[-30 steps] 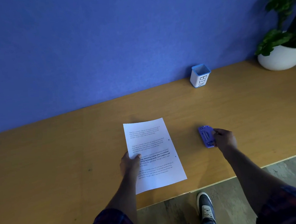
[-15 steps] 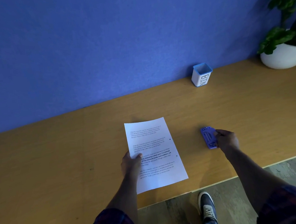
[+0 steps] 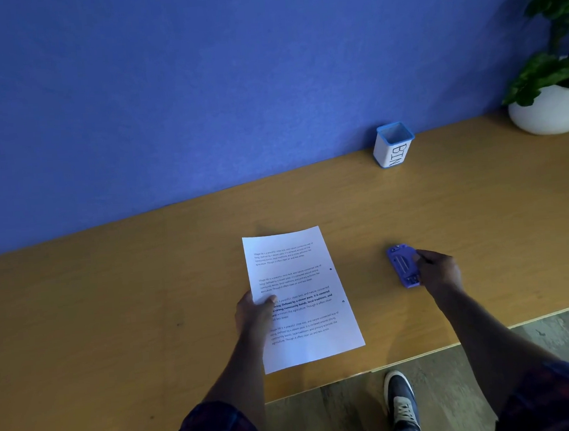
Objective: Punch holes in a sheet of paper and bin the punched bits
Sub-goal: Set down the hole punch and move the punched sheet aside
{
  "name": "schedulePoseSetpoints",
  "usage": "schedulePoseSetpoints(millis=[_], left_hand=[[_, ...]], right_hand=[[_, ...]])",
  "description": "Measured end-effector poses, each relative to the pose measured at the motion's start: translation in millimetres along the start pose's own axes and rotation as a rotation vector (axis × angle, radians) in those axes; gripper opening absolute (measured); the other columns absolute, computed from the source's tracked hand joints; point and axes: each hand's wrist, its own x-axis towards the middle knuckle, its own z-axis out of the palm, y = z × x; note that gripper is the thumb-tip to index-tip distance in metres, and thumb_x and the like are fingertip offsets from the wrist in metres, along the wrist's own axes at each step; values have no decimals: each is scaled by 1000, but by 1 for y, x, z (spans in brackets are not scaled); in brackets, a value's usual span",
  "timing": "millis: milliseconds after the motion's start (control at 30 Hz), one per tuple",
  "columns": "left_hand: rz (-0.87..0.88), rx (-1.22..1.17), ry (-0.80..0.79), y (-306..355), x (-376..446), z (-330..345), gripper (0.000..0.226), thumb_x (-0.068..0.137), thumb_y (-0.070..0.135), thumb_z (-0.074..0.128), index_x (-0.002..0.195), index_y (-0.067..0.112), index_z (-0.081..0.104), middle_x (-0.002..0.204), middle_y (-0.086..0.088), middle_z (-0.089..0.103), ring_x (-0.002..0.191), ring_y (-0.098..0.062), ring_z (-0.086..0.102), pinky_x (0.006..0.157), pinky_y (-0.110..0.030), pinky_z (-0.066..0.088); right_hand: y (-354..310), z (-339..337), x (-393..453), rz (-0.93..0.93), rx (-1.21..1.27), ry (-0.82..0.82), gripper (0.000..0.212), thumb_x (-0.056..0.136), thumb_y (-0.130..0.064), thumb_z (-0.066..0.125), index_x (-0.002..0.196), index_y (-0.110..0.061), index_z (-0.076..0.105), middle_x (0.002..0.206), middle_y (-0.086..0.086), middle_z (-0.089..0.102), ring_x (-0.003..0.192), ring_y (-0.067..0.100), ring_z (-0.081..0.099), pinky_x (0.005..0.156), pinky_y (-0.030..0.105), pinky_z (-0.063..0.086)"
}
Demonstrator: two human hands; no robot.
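Right hand (image 3: 439, 270) covers the hole punch's (image 3: 403, 266) right edge, grip unclear.

The right hand (image 3: 439, 269) is edging its fingertips a little farther over the near side of the blue hole punch (image 3: 403, 266) on the table, while the punch itself is showing no clear shift beyond the camera's own slight drift.

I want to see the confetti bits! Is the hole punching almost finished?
Punching looks done: the paper shows two holes by its right edge. Now the left hand holds the paper and the right hand touches the hole punch. Left: tipping the bits into the bin.
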Motion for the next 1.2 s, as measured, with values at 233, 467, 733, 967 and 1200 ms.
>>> schedulePoseSetpoints(millis=[233,467,733,967,1200], left_hand=[[-1,-234,-34,7,2,-15,22,87,4,75,109,9,74,99,0,77,86,-17,73,62,-23,57],[34,-414,-91,49,7,-27,14,81,7,84,93,10,78,94,-4,80,84,-24,76,73,-34,62],[154,-538,-164,76,11,-51,28,79,3,82,106,0,76,106,-13,79,94,-29,75,82,-40,59],[252,-615,-230,72,3,-65,22,83,-2,76,101,10,79,107,-7,79,97,-22,76,82,-37,60],[237,-560,-245,62,1,-66,34,70,11,87,103,10,79,113,-12,77,106,-33,73,88,-43,57]], right_hand=[[-11,0,-8,0,-124,105,34,90,-34,63,122,-25,67,113,6,68,98,31,65,81,38,53],[-69,44,-55,-386,81,-139,44,85,-39,74,124,-25,62,103,-5,68,86,13,68,71,26,54],[-118,78,-74,-449,379,-557,35,90,-40,66,105,-8,66,97,21,70,84,17,65,76,40,51],[-96,84,-73,-425,171,-597,35,83,-43,74,89,-9,73,85,20,72,70,10,57,66,33,48],[-74,91,-81,-448,-153,-482,6,82,-31,73,81,-26,74,74,-3,73,65,17,65,64,36,54]])
